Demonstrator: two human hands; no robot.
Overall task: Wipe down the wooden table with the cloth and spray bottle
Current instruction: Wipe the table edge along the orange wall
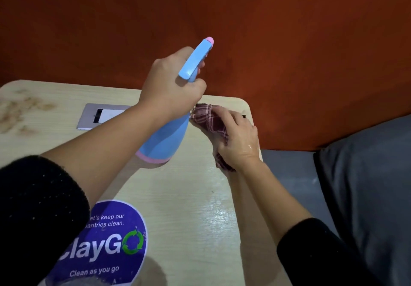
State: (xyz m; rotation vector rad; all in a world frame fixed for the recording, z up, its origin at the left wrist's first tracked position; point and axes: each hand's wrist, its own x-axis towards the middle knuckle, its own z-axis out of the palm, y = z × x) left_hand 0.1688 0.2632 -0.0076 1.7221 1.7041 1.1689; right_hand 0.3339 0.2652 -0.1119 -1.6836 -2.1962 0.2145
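Left hand (171, 85) is clamped around the neck of the blue spray bottle (165, 138), one finger curled over the trigger; the pink nozzle points away from the fingers, and the bottle appears lifted just off the wooden table (193, 207) (contact hard to judge). Right hand (238, 138) presses flat on the plaid cloth (209, 118), fingers together; cloth bunches out past the fingertips, near the table's far right corner. A wet sheen lies behind the right wrist. Brownish smears sit well left of the left hand's fingers.
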